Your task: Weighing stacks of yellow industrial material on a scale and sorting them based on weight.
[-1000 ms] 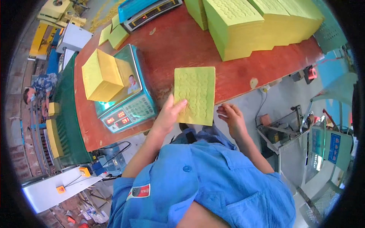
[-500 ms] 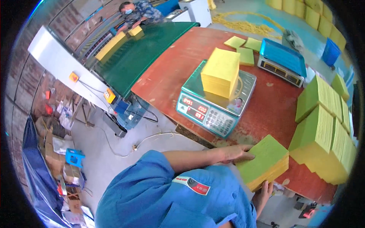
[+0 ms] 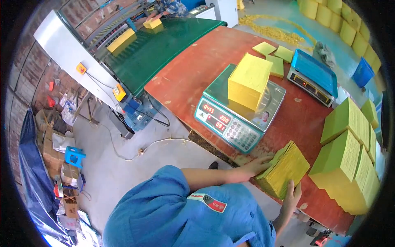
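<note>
Between my two hands is a stack of yellow paper sheets (image 3: 287, 171), tilted so its layered edge faces up, at the near edge of the red table (image 3: 181, 86). My left hand (image 3: 256, 166) presses against its left end with the fingers along the side. Against its lower right side lies my right hand (image 3: 291, 196), fingers on the layered face and thumb hidden. Just beyond stands a digital scale (image 3: 236, 133) with lit red digits. A taller yellow paper block (image 3: 249, 82) rests on the scale's plate, touched by neither hand.
Several yellow paper stacks (image 3: 339, 160) crowd the table's right side. Loose yellow sheets (image 3: 276, 66) and a blue-topped scale (image 3: 314, 72) sit farther back. At far left, a co-worker's sleeve (image 3: 175, 7) shows beyond a green machine bed (image 3: 164, 49). A cable (image 3: 164, 140) crosses the floor.
The stack in my hands has turned from its flat green-yellow face up to its layered edge up. My right hand has risen onto its side. The scale's readout has changed.
</note>
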`<state>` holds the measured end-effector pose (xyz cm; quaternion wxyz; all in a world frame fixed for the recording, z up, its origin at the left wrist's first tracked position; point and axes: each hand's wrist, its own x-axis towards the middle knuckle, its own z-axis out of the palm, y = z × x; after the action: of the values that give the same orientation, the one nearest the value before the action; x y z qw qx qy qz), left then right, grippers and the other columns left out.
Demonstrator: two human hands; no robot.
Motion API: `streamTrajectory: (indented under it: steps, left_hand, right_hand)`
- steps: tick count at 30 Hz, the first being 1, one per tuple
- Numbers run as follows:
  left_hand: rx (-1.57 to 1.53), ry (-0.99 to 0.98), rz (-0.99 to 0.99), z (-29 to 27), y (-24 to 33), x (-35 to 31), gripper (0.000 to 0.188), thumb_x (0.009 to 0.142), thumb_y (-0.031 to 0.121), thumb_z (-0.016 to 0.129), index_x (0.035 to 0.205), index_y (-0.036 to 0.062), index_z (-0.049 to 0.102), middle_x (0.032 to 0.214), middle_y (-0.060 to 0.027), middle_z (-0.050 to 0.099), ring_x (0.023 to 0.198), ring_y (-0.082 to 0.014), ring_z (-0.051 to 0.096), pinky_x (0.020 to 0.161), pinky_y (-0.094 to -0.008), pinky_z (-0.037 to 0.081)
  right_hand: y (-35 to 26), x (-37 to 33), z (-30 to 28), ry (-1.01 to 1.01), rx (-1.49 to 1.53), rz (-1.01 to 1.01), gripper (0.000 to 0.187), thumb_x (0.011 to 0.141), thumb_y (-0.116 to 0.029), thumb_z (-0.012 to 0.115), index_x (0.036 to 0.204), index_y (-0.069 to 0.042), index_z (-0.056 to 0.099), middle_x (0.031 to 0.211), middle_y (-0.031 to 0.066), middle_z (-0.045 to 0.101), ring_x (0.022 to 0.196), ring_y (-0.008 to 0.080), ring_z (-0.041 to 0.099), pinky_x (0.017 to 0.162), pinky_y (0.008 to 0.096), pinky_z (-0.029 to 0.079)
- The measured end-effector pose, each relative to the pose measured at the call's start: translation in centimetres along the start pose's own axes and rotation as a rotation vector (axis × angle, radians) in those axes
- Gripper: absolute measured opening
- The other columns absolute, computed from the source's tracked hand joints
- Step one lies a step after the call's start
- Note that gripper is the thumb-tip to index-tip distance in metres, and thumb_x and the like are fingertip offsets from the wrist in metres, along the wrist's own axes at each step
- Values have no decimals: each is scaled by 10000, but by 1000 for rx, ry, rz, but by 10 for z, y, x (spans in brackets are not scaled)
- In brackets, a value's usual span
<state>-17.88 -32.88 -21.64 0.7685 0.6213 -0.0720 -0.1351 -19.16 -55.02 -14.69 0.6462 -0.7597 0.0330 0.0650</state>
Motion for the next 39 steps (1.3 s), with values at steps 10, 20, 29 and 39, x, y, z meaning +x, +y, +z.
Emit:
streamTrajectory:
  steps: [10, 20, 29, 39]
  left_hand:
    - [68, -36, 32, -16, 75, 0, 602, 953, 254, 619, 1474, 87, 369, 1333, -39, 549, 1113, -131, 568, 925, -283, 479]
    - [-375, -120, -385, -25, 101, -10, 658, 879, 192, 690, 1456, 110, 385, 1340, -31, 537, 1203, -148, 520, 1008, -345, 425]
    - [-205, -47, -152, -7, 113, -19, 797, 880, 182, 659, 1532, 75, 214, 1446, -111, 435, 1287, -205, 459, 1057, -363, 393]
    - [-272, -23, -176, -29, 164, -56, 910, 827, 328, 712, 1526, 58, 195, 1466, -141, 372, 1357, -242, 364, 1104, -388, 321]
  right_hand:
    - [0, -27, 20, 210, 694, 131, 457, 971, -148, 526, 1389, 9, 430, 1265, 106, 577, 1109, 184, 571, 947, 304, 453]
    - [-15, -34, 31, 43, 801, 39, 570, 961, -240, 517, 1438, 21, 348, 1381, 154, 498, 1243, 227, 514, 1021, 355, 424]
    - [15, -35, 39, 17, 1007, 144, 496, 993, -334, 438, 1385, -32, 427, 1311, 143, 553, 1154, 247, 585, 957, 372, 489]
    - [60, -31, 92, -120, 1138, 226, 538, 991, -397, 393, 1398, -47, 439, 1377, 142, 513, 1204, 270, 551, 985, 411, 478]
